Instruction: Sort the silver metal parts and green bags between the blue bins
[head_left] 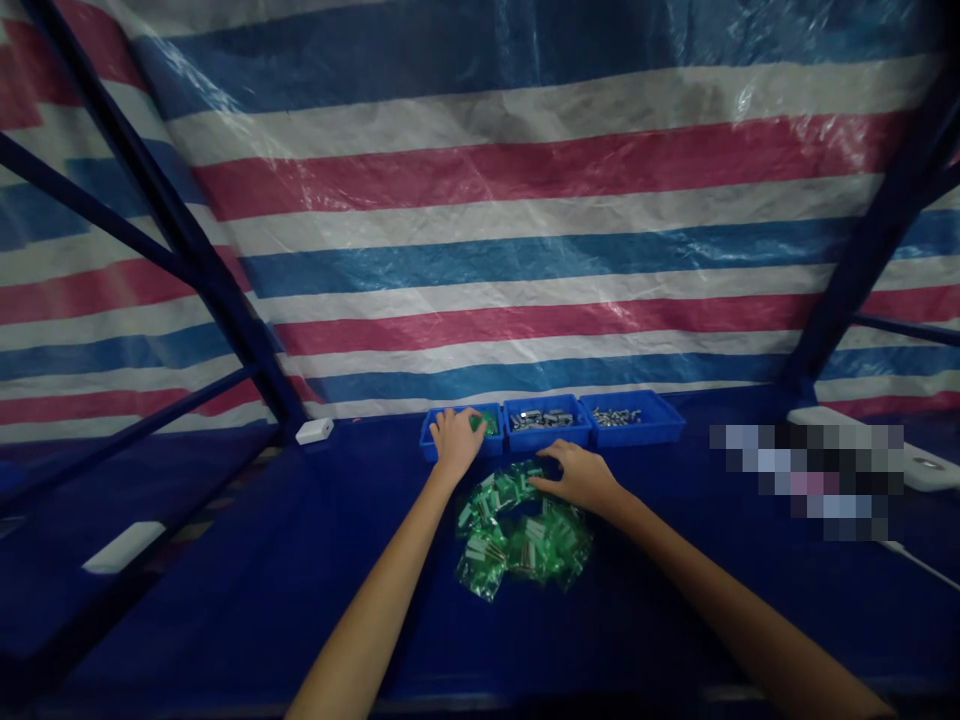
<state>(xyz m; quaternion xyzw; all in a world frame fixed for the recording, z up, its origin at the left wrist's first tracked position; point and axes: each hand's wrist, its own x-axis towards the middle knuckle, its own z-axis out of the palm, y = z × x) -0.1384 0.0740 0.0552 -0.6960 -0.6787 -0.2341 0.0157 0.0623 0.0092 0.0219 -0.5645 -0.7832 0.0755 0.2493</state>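
My left hand (454, 442) reaches over the left blue bin (429, 447). Its thumb and forefinger close around a small green piece (476, 423) at the bin's green contents. My right hand (579, 473) hovers at the upper right of a pile of small clear bags (536, 550) with green, white and metallic contents. Thumb and fingers of that hand are apart, with the fingertips close to the bags; no held item shows between them. The bags lie in a rough ring on the blue table (637, 620).
Beside the left bin stand a middle blue bin (551, 438) with metal parts and a right blue bin (660, 425) with smaller metal pieces. White devices (314, 431) lie at the left and right. Blue frame posts (225, 330) rise before a striped tarp (525, 250).
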